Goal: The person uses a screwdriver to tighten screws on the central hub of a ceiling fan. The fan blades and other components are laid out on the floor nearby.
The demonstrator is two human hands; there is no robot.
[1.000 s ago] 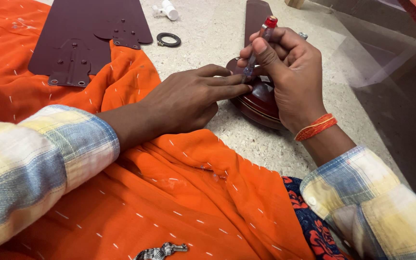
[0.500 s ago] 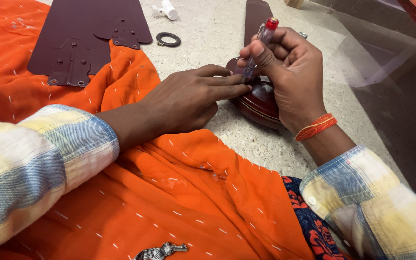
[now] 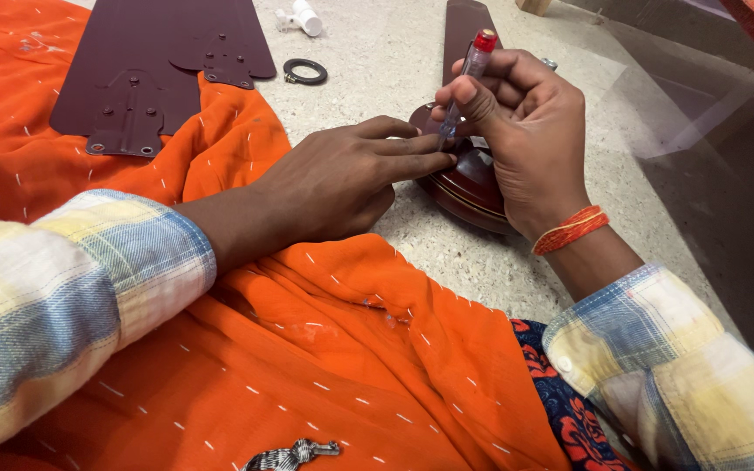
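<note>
Right hand (image 3: 530, 144) pinches thin screwdriver (image 3: 462, 87) upright, tip on maroon fan motor (image 3: 469, 187) on floor. Left hand (image 3: 342, 179) fingers flat, steadying motor. Motor likely heavy, rigid; glossy, slippery; grip rim.

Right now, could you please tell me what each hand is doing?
Left hand: open, fingertips resting on the motor.
Right hand: closed on the screwdriver.
</note>
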